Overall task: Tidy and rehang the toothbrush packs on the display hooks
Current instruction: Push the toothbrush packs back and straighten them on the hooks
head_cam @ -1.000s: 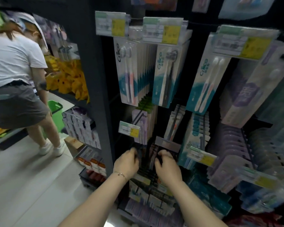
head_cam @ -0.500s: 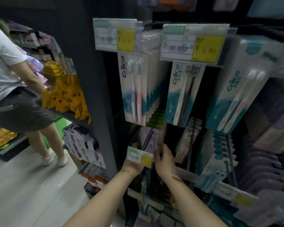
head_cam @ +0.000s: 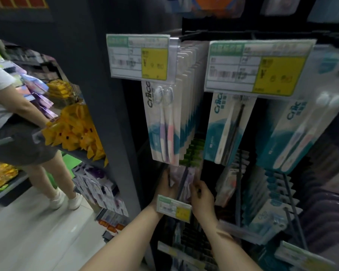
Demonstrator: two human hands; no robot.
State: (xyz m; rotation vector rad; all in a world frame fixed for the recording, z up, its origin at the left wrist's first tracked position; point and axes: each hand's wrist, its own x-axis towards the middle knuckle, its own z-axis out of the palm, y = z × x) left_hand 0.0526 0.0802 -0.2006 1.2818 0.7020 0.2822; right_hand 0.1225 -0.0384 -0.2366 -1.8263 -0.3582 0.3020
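So the dark display rack (head_cam: pixel 129 118) takes up most of the view, loaded with hanging toothbrush stuff. Up at 12 o'clock hangs a thick row of Cnice twin-brush packs (head_cam: pixel 163 124), purple and pink handles showing on the front one, with a white-and-yellow price tag (head_cam: pixel 138 56) clipped over the top. Right beside it, toward 1 o'clock, a teal Cnice pack with a dark brush (head_cam: pixel 226 128) hangs under a bigger price tag (head_cam: pixel 259 67), and another teal twin pack (head_cam: pixel 299 132) sits at 3 o'clock, tilted.

Over at 9 o'clock a person in a white tee and dark shorts (head_cam: pixel 12 137) stands at a shelf of yellow packets (head_cam: pixel 72 130).

Down around 6 o'clock, both arms reach in. The lavender toothbrush pack (head_cam: pixel 181 178) sits just under the twin-brush row, held between the two hands. The left hand (head_cam: pixel 165 189) has fingers laid flat along its left edge; the right hand (head_cam: pixel 202 198) curls fingers onto the right edge. A small price tag (head_cam: pixel 173 208) covers the left wrist, touching it. Can't tell whether the pack is on its hook (head_cam: pixel 182 184) or off it.
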